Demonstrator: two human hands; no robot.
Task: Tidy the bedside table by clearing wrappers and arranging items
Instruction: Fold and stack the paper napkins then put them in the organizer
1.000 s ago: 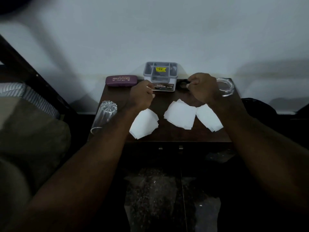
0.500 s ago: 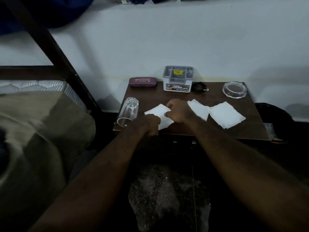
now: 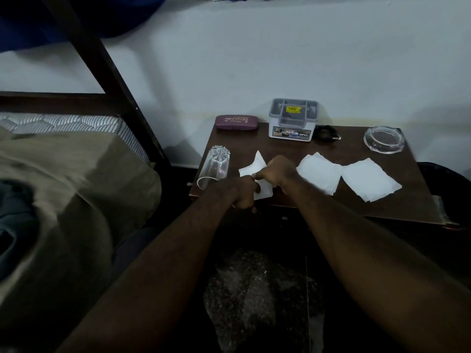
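Note:
Three white paper wrappers lie on the dark wooden bedside table [image 3: 397,210]. Both hands pinch the leftmost wrapper [image 3: 256,166] near the front edge; one of its corners is lifted. My left hand [image 3: 239,192] grips its near edge and my right hand [image 3: 279,171] holds its right side. The middle wrapper [image 3: 319,173] and the right wrapper [image 3: 369,179] lie flat and untouched. A clear drinking glass [image 3: 214,165] lies on its side at the table's left edge, just left of my left hand.
Along the back stand a maroon spectacle case [image 3: 236,122], a grey compartment box [image 3: 293,119], a coiled black cable [image 3: 326,133] and a clear glass ashtray [image 3: 384,140]. A bed with an olive cover [image 3: 63,187] lies left; a dark bin [image 3: 446,179] sits right.
Both hands came back from the rear of the table to the leftmost wrapper and took hold of it; its far corner has now lifted. The view shifted left.

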